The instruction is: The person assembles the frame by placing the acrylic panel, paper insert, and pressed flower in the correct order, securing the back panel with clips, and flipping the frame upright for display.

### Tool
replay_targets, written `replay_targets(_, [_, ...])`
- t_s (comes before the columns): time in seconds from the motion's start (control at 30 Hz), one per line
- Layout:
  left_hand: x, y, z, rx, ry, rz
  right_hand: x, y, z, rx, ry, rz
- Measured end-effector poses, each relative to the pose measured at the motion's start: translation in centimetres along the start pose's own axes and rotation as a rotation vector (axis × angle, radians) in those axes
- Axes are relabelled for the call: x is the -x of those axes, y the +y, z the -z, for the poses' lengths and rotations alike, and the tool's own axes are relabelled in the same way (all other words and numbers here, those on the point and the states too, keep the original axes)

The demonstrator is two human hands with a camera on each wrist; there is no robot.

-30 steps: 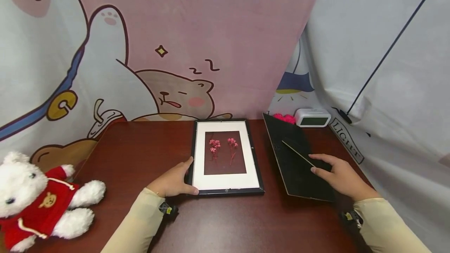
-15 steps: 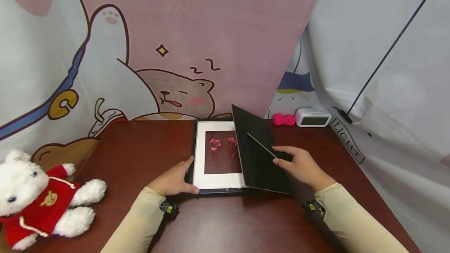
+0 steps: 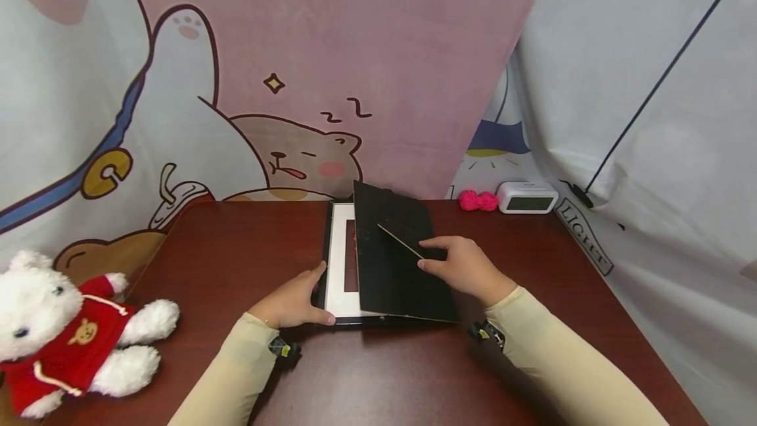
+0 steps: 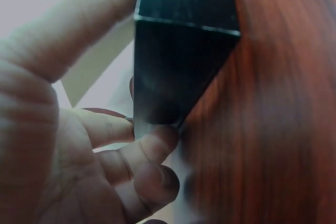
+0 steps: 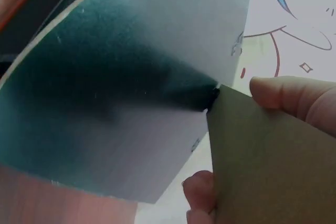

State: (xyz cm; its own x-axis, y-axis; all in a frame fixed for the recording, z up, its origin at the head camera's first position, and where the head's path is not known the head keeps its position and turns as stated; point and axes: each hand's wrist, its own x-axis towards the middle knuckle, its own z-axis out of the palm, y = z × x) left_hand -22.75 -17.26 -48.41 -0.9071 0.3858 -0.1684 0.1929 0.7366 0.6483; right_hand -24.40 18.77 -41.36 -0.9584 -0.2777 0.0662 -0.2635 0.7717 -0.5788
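Backing board (image 3: 390,288) has come further left over the picture frame (image 3: 367,322) in the last half second; right hand (image 3: 464,268) has the stand flap (image 5: 268,166) on its back pinched between thumb and fingers; left hand (image 3: 292,301) is just spread against the frame's near left corner, not clenched; frame's lying on the table (image 3: 225,268); board covers most of it, but a strip of white mat (image 3: 337,268) shows; looks tilted, so I'd say lining up and seating remain.
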Motion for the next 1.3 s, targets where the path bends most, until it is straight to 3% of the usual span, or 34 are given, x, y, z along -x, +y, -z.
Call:
replay_targets(0.37, [-0.3,-0.1,-0.2,-0.022,-0.011,-0.035,-1.7,-2.9,-2.1,0.173,-0.033,-0.005])
replay_targets(0.73, [-0.2,-0.1,-0.2,-0.016,0.008,-0.014,-3.3,-6.0,-3.2,0.365,-0.045,-0.012])
replay_targets(1.0, [-0.2,0.0,-0.4,0.001,0.000,0.001,-3.7,-6.8,-4.0,0.395,-0.064,-0.040])
replay_targets(1.3, [0.1,0.0,0.2,0.014,-0.036,-0.029,-4.0,-6.7,-4.7,0.389,-0.078,-0.057])
